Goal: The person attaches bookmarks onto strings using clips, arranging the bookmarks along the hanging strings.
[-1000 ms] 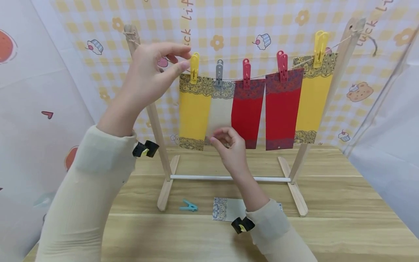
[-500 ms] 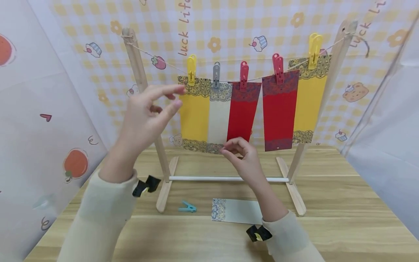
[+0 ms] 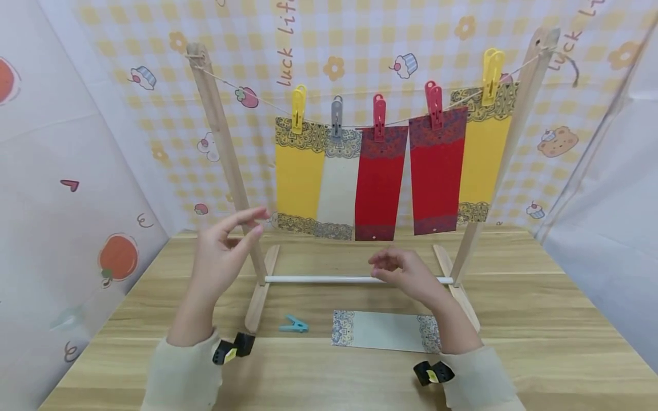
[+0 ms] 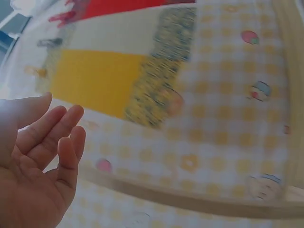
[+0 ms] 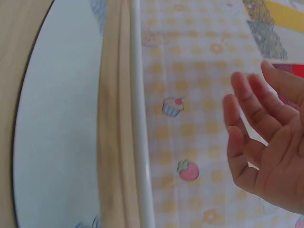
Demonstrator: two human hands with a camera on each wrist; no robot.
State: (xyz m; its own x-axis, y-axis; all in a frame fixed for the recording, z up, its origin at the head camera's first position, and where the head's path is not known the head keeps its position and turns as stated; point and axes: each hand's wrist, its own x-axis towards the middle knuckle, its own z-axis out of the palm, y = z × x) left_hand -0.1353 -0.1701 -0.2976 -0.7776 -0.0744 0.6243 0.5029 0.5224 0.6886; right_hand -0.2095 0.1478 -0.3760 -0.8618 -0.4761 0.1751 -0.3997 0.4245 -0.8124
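Note:
My left hand [image 3: 221,251] hovers in front of the frame's left post, loosely curled and holding nothing. Right of centre, my right hand [image 3: 411,277] floats above the table, also holding nothing. From a string hang a yellow card [image 3: 299,185] under a yellow clothespin [image 3: 298,111], a whitish card [image 3: 339,185] under a grey clothespin [image 3: 336,117], and two red cards [image 3: 381,185] under red clothespins [image 3: 379,117]. A second yellow card [image 3: 484,162] hangs at the right. On the table lie a light-blue clothespin [image 3: 294,324] and a pale blue patterned card [image 3: 385,330], partly beside my right wrist.
Two wooden posts [image 3: 218,123] hold the string [image 3: 264,103]. A white rod [image 3: 324,279] joins their feet low across the table [image 3: 534,319]. Behind stands a yellow-checked cloth [image 3: 334,40], with white cloth at both sides.
My left hand has left the yellow clothespin and come down to the left post's lower part. My right hand has moved down and right, away from the bottoms of the hanging cards.

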